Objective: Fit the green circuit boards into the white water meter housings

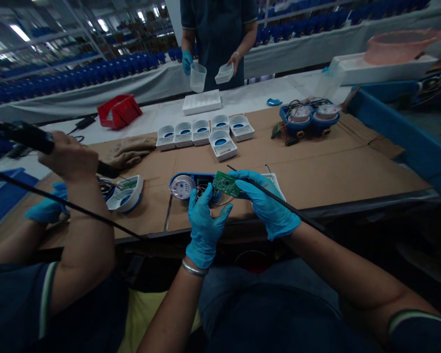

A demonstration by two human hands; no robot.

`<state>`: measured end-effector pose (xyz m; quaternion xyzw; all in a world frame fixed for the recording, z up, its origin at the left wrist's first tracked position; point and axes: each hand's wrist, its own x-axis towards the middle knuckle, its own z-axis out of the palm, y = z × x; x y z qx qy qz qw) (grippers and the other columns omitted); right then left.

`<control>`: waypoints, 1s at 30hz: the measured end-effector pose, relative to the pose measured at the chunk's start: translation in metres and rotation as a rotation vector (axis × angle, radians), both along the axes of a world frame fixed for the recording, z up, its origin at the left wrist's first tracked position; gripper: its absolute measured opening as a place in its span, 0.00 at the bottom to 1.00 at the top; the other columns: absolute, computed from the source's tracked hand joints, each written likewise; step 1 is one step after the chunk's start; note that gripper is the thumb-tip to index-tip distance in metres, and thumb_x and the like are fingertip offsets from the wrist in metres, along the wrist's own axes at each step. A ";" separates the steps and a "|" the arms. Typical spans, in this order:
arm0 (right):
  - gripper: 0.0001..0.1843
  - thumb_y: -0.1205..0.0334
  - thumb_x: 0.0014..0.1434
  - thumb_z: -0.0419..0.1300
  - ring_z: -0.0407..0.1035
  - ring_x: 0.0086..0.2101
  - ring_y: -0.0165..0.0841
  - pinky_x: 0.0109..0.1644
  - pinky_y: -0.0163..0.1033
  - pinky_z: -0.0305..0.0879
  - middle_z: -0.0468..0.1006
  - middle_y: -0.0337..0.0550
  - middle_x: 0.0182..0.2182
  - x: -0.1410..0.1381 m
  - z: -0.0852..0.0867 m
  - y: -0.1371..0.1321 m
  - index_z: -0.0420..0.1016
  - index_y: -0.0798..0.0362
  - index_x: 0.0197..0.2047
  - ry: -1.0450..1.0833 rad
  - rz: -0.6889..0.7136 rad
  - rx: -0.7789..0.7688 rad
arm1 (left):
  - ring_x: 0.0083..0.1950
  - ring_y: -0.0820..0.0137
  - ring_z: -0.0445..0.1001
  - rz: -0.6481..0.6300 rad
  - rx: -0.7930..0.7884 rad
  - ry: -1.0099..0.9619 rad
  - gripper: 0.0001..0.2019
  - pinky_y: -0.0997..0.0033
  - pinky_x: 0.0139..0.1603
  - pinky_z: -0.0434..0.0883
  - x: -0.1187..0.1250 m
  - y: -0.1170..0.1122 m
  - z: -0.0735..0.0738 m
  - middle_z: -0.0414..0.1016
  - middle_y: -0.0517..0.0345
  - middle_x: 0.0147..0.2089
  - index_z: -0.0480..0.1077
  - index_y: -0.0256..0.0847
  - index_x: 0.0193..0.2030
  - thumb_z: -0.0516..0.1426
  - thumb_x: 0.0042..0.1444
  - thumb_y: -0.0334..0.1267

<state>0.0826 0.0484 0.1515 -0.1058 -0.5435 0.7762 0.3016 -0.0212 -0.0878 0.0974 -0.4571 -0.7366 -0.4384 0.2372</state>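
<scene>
My right hand (266, 203), in a blue glove, pinches the edge of a green circuit board (226, 184), which is tilted over the bench. A thin black rod-like thing (275, 196) runs across this hand; whether it is held I cannot tell. My left hand (204, 223), also gloved, has its thumb and fingers apart beside the board and its wires. Behind the fingers lies a blue meter housing (191, 175) with a round white dial unit (183, 187) at its left end. Part of a white cover (275, 182) shows behind my right hand.
Several white covers (201, 132) stand beyond my hands. Two blue meters (310, 117) are at the back right, near a blue bin (389, 132). A red bin (119, 112) stands back left. At left a co-worker holds a black tool (29, 138); another person stands opposite with plastic containers.
</scene>
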 end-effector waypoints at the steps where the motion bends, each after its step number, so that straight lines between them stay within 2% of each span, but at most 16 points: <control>1: 0.14 0.54 0.57 0.65 0.74 0.49 0.37 0.59 0.49 0.70 0.80 0.40 0.49 0.000 -0.001 0.001 0.80 0.46 0.47 -0.005 0.005 0.013 | 0.59 0.57 0.74 0.002 0.002 -0.007 0.32 0.50 0.64 0.66 0.000 0.000 0.000 0.75 0.42 0.57 0.63 0.38 0.63 0.63 0.55 0.48; 6: 0.15 0.54 0.58 0.64 0.75 0.48 0.37 0.57 0.49 0.71 0.80 0.41 0.49 0.000 -0.007 0.006 0.80 0.47 0.48 -0.024 0.004 0.058 | 0.59 0.57 0.73 0.015 0.001 0.028 0.28 0.49 0.65 0.64 0.003 0.002 0.005 0.77 0.43 0.53 0.65 0.38 0.61 0.63 0.56 0.46; 11: 0.14 0.56 0.59 0.64 0.75 0.49 0.37 0.58 0.49 0.71 0.80 0.40 0.49 0.000 -0.008 0.006 0.80 0.46 0.48 -0.005 0.007 0.051 | 0.57 0.58 0.75 0.030 -0.016 0.109 0.26 0.45 0.70 0.55 0.004 0.001 0.008 0.77 0.44 0.53 0.65 0.38 0.60 0.62 0.56 0.42; 16: 0.13 0.56 0.59 0.64 0.76 0.47 0.36 0.57 0.49 0.71 0.81 0.40 0.47 -0.001 -0.007 0.006 0.80 0.46 0.47 -0.001 0.010 0.027 | 0.50 0.62 0.78 0.020 -0.061 0.143 0.20 0.48 0.69 0.56 0.000 0.000 0.005 0.80 0.49 0.48 0.67 0.41 0.56 0.61 0.57 0.40; 20: 0.13 0.57 0.59 0.63 0.76 0.47 0.37 0.56 0.49 0.72 0.81 0.41 0.47 -0.001 -0.010 0.010 0.80 0.47 0.48 -0.016 -0.014 0.096 | 0.51 0.63 0.77 -0.002 -0.149 0.187 0.16 0.46 0.70 0.52 -0.002 -0.002 0.007 0.79 0.51 0.49 0.69 0.44 0.55 0.59 0.60 0.38; 24: 0.15 0.56 0.57 0.65 0.76 0.46 0.37 0.56 0.48 0.72 0.82 0.43 0.46 0.000 -0.010 0.013 0.80 0.50 0.47 -0.023 -0.068 0.158 | 0.47 0.64 0.78 -0.011 -0.265 0.243 0.10 0.45 0.71 0.48 -0.001 -0.002 0.009 0.80 0.52 0.45 0.74 0.44 0.49 0.56 0.64 0.37; 30: 0.14 0.55 0.57 0.65 0.76 0.45 0.37 0.55 0.48 0.73 0.82 0.44 0.46 0.001 -0.009 0.012 0.81 0.51 0.46 -0.052 -0.118 0.238 | 0.44 0.65 0.78 -0.020 -0.218 0.262 0.09 0.43 0.71 0.49 -0.002 -0.001 0.004 0.80 0.52 0.43 0.76 0.44 0.47 0.56 0.63 0.35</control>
